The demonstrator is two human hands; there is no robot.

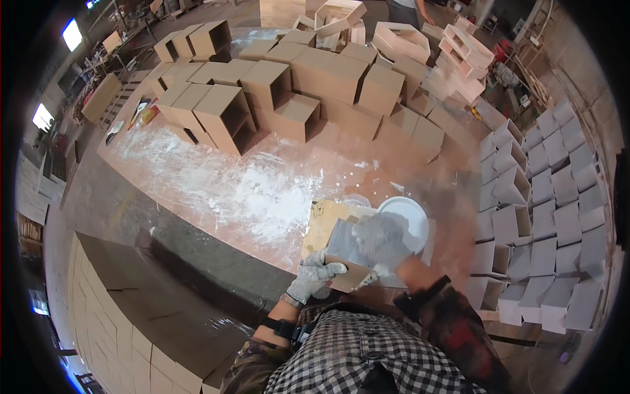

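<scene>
Small box [349, 270], brown on its near side and grey on its upper face, is at the near edge of the table [453, 203] in the head view. Left hand [314, 276], gloved, is clamped on the box's near left edge, thumb along the brown side. Right hand [379, 240] is motion-blurred over the grey face; whether its fingers are together or apart cannot be told. Tan board [318, 226] lies just left of the box; round white tub [417, 215] stands beyond the right hand. Brown boxes [262, 82] occupy the far side; grey boxes [566, 220] are stacked at right.
</scene>
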